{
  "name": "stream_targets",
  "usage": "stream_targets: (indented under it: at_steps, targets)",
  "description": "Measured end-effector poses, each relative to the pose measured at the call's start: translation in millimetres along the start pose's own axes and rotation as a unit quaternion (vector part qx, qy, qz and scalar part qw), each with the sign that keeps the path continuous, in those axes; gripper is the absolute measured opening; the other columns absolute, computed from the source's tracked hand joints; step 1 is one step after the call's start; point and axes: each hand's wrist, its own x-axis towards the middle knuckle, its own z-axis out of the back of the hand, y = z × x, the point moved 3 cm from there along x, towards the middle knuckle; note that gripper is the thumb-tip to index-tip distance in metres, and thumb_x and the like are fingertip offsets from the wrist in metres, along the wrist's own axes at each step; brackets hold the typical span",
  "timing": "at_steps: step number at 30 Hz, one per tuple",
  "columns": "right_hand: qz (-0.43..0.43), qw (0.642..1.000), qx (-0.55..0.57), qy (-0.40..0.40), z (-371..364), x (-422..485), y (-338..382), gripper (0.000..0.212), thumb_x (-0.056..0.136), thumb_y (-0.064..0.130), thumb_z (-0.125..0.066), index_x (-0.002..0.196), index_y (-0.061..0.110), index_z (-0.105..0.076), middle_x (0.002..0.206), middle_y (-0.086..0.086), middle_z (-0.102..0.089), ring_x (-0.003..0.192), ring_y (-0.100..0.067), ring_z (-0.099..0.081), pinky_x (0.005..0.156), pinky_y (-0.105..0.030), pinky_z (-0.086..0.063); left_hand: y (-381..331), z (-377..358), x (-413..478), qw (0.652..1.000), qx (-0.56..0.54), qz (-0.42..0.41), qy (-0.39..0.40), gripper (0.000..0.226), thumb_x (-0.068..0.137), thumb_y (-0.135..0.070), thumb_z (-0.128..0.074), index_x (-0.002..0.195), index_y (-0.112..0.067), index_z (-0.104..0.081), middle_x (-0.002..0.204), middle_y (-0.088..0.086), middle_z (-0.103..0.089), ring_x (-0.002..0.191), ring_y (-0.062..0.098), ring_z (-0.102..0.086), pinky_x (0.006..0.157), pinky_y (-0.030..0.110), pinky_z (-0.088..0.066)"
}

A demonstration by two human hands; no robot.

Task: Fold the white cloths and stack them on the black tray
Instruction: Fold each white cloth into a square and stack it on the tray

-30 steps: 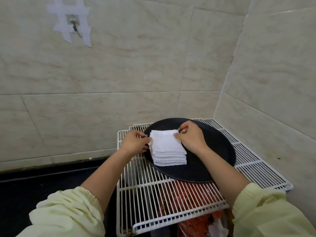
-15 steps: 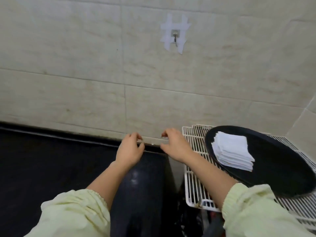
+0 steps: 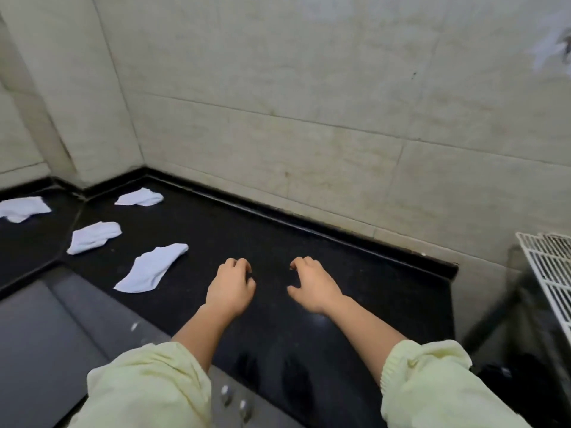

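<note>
View: swings left, off the tray and stack
Left hand [image 3: 231,288]: empty, over black counter [image 3: 309,257]
Right hand [image 3: 312,285]: likewise
White cloths [image 3: 151,267]: four appear, far left

I'm in what looks like a kitchen: a polished black stone countertop [image 3: 278,236] runs along pale marbled wall tiles [image 3: 309,88], with a white wire rack [image 3: 553,273] beside it at my right.

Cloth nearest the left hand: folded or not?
Not folded. The nearest cloth lies loose and crumpled on the black counter, uneven outline, no squared edges.
</note>
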Motion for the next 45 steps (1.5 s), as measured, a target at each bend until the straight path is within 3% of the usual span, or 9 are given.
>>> stream_targets:
  at_steps: [12,16,29,34,39,42,45]
  targets:
    - [0.093,0.992,-0.001,0.09,-106.9,96.0,154.8,0.045,0.091,0.032,-0.059,0.13,0.015,-0.043,0.129,-0.004,-0.046,0.122,-0.024,-0.043,0.095,-0.037,-0.044,200.2,54.4,-1.8,0.987,-0.004,0.156,-0.043,0.025,0.092,-0.022,-0.049,0.115,-0.014,-0.057,0.124,0.006,-0.051,0.114,0.023,-0.049,0.086,0.036,-0.047]
    - [0.115,0.987,-0.003,0.115,-142.1,136.4,184.3,0.045,0.091,0.03,-0.058,0.13,0.015,-0.043,0.128,-0.005,-0.046,0.122,-0.024,-0.042,0.096,-0.038,-0.043,255.6,51.9,17.9,0.98,-0.008,0.198,-0.036,0.025,0.091,-0.021,-0.048,0.114,-0.014,-0.057,0.122,0.008,-0.052,0.113,0.025,-0.049,0.088,0.04,-0.048]
    - [0.15,0.966,-0.002,0.212,-237.4,247.7,241.5,0.035,0.092,0.022,-0.054,0.126,0.015,-0.048,0.126,-0.005,-0.048,0.117,-0.023,-0.044,0.093,-0.035,-0.043,381.9,29.3,88.9,0.957,-0.056,0.285,0.0,0.02,0.089,-0.024,-0.056,0.107,-0.016,-0.059,0.108,0.008,-0.055,0.098,0.023,-0.053,0.078,0.029,-0.043]
    - [0.16,0.959,-0.013,0.235,-263.7,253.6,250.1,0.034,0.088,0.02,-0.058,0.12,0.014,-0.051,0.122,-0.005,-0.049,0.114,-0.023,-0.045,0.089,-0.033,-0.044,395.9,24.2,97.2,0.977,-0.028,0.208,0.03,0.032,0.08,-0.02,-0.061,0.111,-0.022,-0.058,0.114,-0.004,-0.048,0.109,0.018,-0.043,0.084,0.027,-0.045]
    - [0.16,0.966,-0.044,0.198,-276.9,257.6,255.3,0.023,0.089,0.021,-0.055,0.11,0.011,-0.054,0.118,-0.006,-0.049,0.106,-0.023,-0.048,0.078,-0.03,-0.039,403.6,13.5,106.2,0.991,0.028,0.068,0.113,0.034,0.073,-0.027,-0.058,0.107,-0.025,-0.058,0.109,-0.009,-0.05,0.103,0.017,-0.044,0.08,0.029,-0.043]
    - [0.146,0.969,-0.037,0.194,-282.8,256.9,257.4,0.018,0.091,0.018,-0.051,0.104,0.008,-0.055,0.115,-0.007,-0.049,0.103,-0.024,-0.048,0.071,-0.028,-0.032,404.6,10.9,114.3,0.99,0.064,0.0,0.129,0.027,0.075,-0.025,-0.053,0.102,-0.023,-0.059,0.105,-0.005,-0.055,0.098,0.021,-0.05,0.073,0.029,-0.036]
    - [0.114,0.974,-0.005,0.198,-281.8,261.7,256.7,0.018,0.091,0.019,-0.052,0.103,0.007,-0.055,0.113,-0.007,-0.05,0.102,-0.023,-0.048,0.078,-0.031,-0.039,403.2,8.4,124.0,0.983,0.097,-0.043,0.148,0.024,0.077,-0.02,-0.052,0.099,-0.018,-0.058,0.1,0.001,-0.058,0.096,0.026,-0.053,0.069,0.03,-0.028]
